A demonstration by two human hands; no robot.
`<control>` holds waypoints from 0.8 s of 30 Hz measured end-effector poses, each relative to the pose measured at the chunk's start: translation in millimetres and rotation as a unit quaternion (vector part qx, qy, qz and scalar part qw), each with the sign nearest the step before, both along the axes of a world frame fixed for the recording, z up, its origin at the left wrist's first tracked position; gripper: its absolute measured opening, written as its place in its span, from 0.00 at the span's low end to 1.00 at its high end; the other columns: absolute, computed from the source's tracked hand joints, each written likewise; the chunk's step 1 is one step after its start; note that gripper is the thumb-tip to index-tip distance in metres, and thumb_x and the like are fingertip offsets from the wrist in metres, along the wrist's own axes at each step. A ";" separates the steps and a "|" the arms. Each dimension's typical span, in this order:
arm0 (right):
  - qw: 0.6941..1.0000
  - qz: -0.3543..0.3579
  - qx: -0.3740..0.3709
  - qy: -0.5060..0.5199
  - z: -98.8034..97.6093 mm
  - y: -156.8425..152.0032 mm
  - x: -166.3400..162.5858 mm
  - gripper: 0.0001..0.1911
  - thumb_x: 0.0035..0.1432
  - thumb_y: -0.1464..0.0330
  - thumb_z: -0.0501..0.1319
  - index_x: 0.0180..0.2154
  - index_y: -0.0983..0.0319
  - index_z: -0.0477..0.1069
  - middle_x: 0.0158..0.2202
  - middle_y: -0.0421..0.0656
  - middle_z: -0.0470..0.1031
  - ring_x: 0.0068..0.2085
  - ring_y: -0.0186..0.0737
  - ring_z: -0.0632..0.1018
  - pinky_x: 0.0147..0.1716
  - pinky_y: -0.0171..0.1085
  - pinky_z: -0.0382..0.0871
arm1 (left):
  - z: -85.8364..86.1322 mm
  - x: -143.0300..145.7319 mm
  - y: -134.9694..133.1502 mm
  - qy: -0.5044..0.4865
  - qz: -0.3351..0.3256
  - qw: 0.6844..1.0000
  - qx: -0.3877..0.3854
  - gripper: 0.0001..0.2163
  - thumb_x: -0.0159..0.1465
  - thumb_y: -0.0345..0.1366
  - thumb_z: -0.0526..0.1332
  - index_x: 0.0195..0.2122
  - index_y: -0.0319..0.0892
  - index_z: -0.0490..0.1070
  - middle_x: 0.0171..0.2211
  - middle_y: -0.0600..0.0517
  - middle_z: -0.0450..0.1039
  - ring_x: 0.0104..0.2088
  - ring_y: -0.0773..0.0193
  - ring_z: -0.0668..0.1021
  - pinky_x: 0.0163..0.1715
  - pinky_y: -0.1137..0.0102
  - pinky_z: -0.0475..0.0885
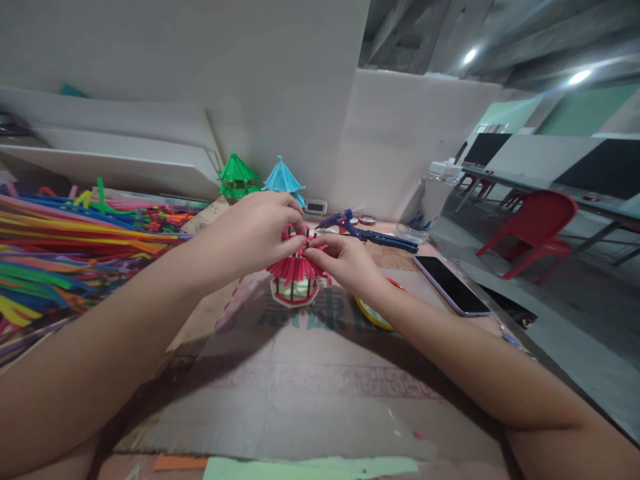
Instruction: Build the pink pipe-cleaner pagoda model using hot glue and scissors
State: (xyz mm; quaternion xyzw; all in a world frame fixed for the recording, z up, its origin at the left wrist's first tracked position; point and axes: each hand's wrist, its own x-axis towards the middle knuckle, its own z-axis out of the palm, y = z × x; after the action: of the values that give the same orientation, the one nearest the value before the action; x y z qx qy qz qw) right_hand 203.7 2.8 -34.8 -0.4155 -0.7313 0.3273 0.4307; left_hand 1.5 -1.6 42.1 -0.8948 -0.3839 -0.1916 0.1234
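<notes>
A small pink pavilion model (pixel 295 277) with a fringed roof and white base stands on the cardboard sheet (pixel 310 373) at the table's middle. My left hand (pixel 255 230) is closed over the top of its roof, fingers pinched at the peak. From the right, my right hand (pixel 343 260) meets it there, thumb and forefinger pinched on the roof's pink strips. What lies exactly between the fingertips is too small to make out.
A pile of coloured pipe cleaners (pixel 60 247) fills the left. Green (pixel 237 177) and blue (pixel 283 179) pavilion models stand at the back. A blue glue gun (pixel 370 233), water bottle (pixel 430 200), phone (pixel 450 285) and yellow dish (pixel 373 313) lie to the right. Red chairs (pixel 535 230) stand beyond.
</notes>
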 end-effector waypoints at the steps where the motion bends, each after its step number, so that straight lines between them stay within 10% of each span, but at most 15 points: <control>1: 1.000 -0.001 0.001 -0.002 -0.1 0.0 0.1 0.13 0.61 0.59 0.65 0.38 0.62 0.80 0.27 0.38 0.73 0.28 0.33 0.70 0.27 0.34 0.61 | -0.1 0.3 -0.2 -0.003 0.004 1.000 0.000 0.15 0.69 0.41 0.58 0.43 0.41 0.85 0.49 0.43 0.81 0.49 0.51 0.82 0.50 0.59 0.74; 24: 1.000 0.000 0.015 -0.013 5.9 -3.2 1.0 0.11 0.62 0.62 0.65 0.36 0.62 0.82 0.30 0.41 0.79 0.30 0.36 0.73 0.31 0.35 0.65 | 2.0 -4.5 1.6 -0.040 -0.029 0.998 -0.036 0.15 0.70 0.42 0.57 0.45 0.43 0.83 0.49 0.45 0.81 0.48 0.54 0.81 0.49 0.63 0.73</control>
State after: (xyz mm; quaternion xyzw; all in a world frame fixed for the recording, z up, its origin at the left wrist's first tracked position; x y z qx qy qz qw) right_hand 204.7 -0.4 -29.0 -0.4134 -0.7414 0.3111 0.4274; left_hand -3.0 0.0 44.2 -0.9009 -0.3692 -0.2170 0.0701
